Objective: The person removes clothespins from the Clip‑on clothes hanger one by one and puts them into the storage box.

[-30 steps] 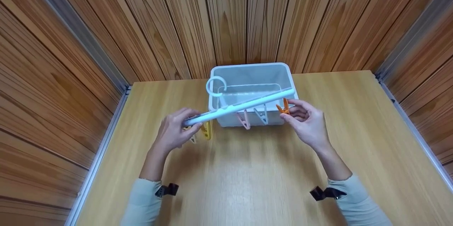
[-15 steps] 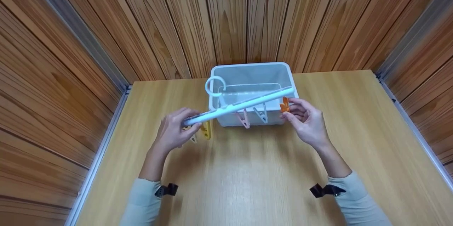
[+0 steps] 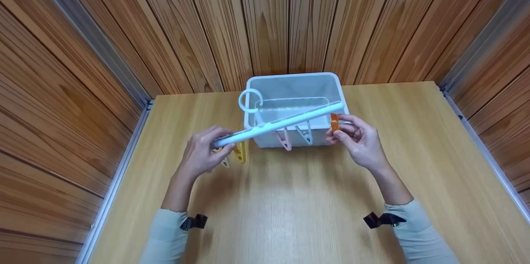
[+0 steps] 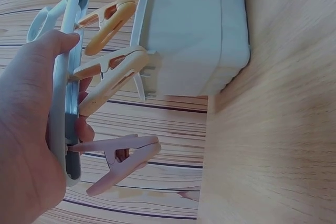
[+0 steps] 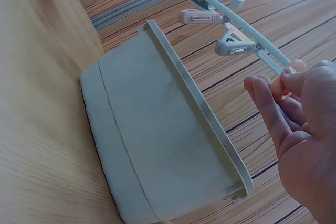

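You hold a white peg hanger (image 3: 281, 123) in the air just in front of the white plastic bin (image 3: 296, 86), its bar slanting from lower left up to the right across the bin's near rim. Your left hand (image 3: 203, 154) is clenched around the bar's left end, thumb on top and fingers curled beneath, as the left wrist view shows. Your right hand (image 3: 358, 138) is at the bar's right end, just to the right of the bin's front corner, with its fingertips pinching the orange peg (image 3: 334, 122) that hangs there.

Along the bar, between your hands, a pink peg (image 3: 284, 140) and a pale blue peg (image 3: 305, 133) dangle in front of the bin's near wall. A yellow peg (image 3: 240, 152) hangs left of the bin, just beside your left hand, with a cream peg (image 3: 224, 160) tucked partly behind that hand. The hanger's round hook (image 3: 250, 100) stands above the bin's left rim.

The bin sits on the wooden desk (image 3: 290, 206) against the wood-panelled wall (image 3: 269, 20), and what lies inside it cannot be made out beyond a pale inner wall.
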Demonstrator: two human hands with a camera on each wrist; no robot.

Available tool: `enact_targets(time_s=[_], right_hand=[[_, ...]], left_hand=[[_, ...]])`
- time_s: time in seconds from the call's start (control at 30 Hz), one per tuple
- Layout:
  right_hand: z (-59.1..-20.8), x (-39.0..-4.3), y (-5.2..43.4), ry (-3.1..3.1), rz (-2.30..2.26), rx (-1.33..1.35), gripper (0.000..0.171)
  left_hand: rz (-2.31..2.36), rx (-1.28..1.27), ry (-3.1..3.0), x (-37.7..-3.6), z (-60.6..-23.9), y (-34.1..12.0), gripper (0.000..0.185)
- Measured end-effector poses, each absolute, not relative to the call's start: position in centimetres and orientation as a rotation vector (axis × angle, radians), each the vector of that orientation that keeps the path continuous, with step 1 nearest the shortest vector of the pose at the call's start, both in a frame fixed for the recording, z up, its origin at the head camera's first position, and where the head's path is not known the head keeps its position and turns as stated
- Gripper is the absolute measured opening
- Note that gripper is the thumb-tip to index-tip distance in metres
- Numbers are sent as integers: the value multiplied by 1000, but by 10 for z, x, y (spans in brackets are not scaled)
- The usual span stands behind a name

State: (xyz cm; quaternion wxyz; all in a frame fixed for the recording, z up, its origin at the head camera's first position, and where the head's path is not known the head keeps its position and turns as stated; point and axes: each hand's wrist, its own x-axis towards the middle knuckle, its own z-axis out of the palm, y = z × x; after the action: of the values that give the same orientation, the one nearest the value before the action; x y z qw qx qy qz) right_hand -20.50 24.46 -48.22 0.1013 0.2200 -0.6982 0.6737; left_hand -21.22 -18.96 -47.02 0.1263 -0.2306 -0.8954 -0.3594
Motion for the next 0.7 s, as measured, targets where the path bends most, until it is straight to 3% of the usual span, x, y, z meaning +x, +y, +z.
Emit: enact_targets(time_s=[0.7], right_hand=[[-494,-214,261,-1739,2457,1066,39]], left_hand=[[-1149,-673,-2616,-213,-469,-193,27]])
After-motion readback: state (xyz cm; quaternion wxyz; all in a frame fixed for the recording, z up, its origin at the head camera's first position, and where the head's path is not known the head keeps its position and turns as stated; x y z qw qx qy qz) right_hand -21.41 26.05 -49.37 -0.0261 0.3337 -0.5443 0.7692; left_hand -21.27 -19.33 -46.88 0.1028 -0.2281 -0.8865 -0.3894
